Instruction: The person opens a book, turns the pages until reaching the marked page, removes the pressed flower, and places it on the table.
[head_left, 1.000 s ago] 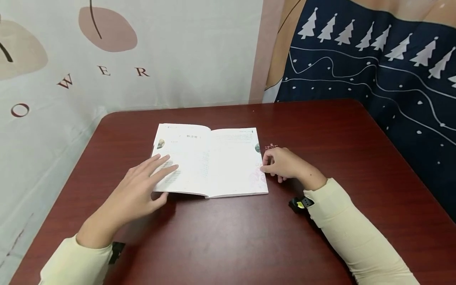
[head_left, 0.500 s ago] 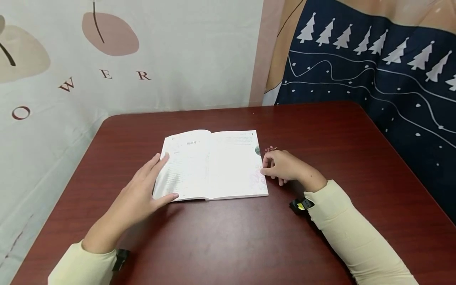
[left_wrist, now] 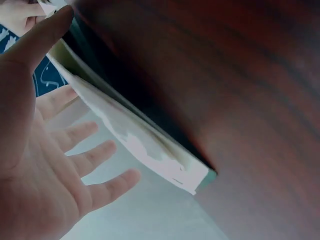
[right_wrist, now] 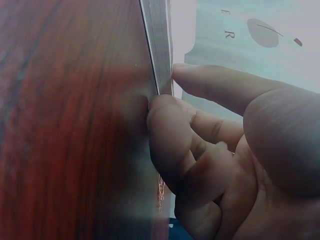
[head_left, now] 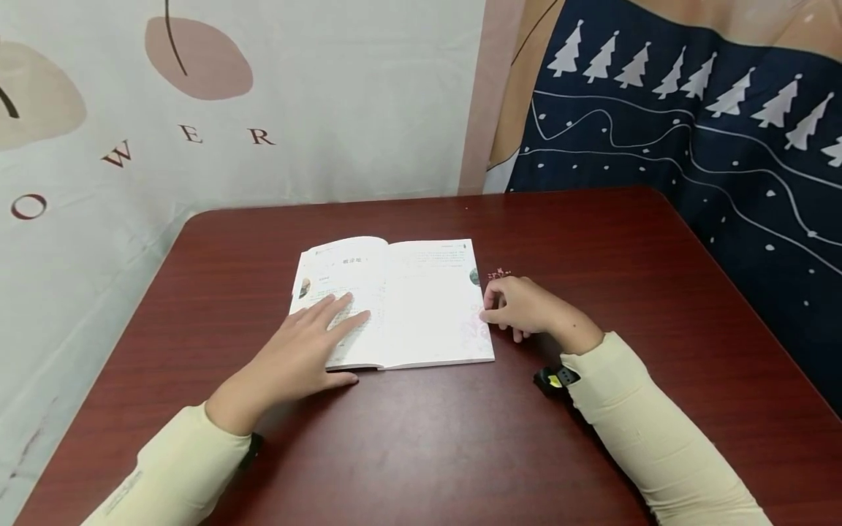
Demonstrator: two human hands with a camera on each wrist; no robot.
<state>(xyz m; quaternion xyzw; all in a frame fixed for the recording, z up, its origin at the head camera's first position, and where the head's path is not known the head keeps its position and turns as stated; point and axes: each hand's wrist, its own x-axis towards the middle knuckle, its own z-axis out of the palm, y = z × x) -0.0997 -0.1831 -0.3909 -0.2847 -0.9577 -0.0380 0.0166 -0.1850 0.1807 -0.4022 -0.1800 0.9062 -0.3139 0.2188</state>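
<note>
An open book (head_left: 430,314) with white printed pages lies on the dark red table. My left hand (head_left: 296,358) is spread over the lower left page, with its thumb just in front of the book's near edge. In the left wrist view its fingers (left_wrist: 112,187) are fairly straight and stand close over the pages, gripping nothing. My right hand (head_left: 526,305) pinches the book's right edge. The right wrist view shows the thumb (right_wrist: 215,82) on top of the pages and the curled index finger (right_wrist: 170,122) at the cover's lower edge.
A small reddish print (head_left: 500,274) shows on the table beyond my right hand. A pale curtain (head_left: 368,102) with letters and leaf shapes hangs behind the table (head_left: 421,446). A navy cloth (head_left: 658,131) with white trees hangs at the right.
My left hand first drew back to the left page's outer edge, then came in to the right over the page. The left page now lies slightly more arched. My right hand stayed put.
</note>
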